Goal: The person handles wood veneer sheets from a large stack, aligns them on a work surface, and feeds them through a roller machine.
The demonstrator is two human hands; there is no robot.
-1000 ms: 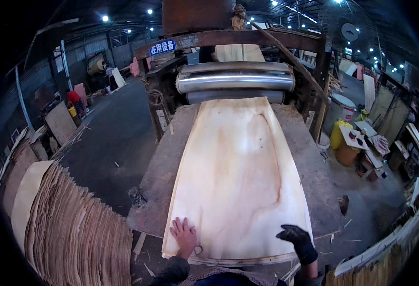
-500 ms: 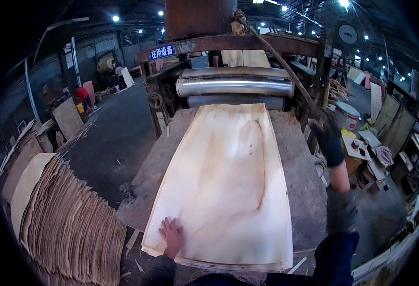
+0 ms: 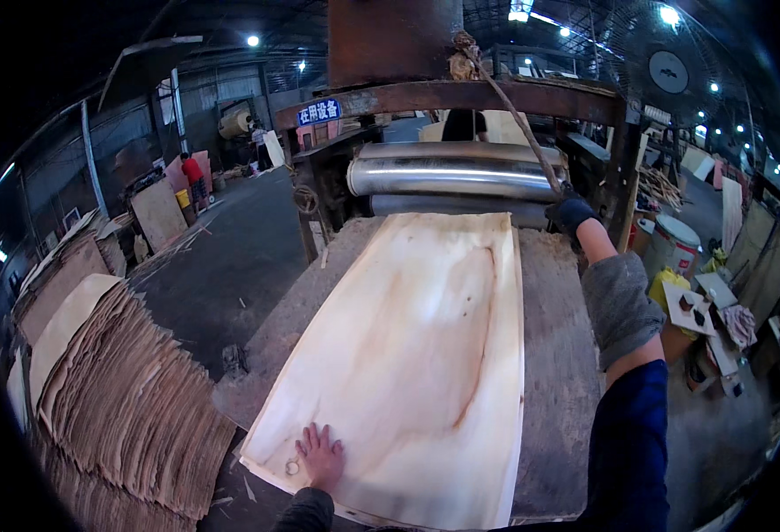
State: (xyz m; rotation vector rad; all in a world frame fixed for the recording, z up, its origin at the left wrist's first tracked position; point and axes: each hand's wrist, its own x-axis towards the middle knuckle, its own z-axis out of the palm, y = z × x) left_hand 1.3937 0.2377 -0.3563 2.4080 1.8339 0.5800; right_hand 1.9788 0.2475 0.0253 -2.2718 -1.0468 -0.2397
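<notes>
Resting palm down, the bare left hand lay with its fingers spread on the wood sheet, close to its near left corner, and gripped nothing. The gloved right hand was stretched forward to the lower end of a long stick, just beside the right end of the shiny roller; the dark glove hid whether its fingers were closed around it.

The wood sheet lay lengthwise on the tabletop, its far end just before the rollers and its near left corner jutting past the edge. A second edge showed along its right side, so more than one layer probably lay there.

Judging by its thin edges, a single layer would be light and bendy, fairly smooth under a palm, and apt to split along the grain. The curved brown line down its right half might have been a stain or a crack; that side seemed the weaker one. Both near corners looked the best places to take hold, with flat palms rather than pinching fingertips. Left of the tabletop leaned a thick pile of similar sheets.
</notes>
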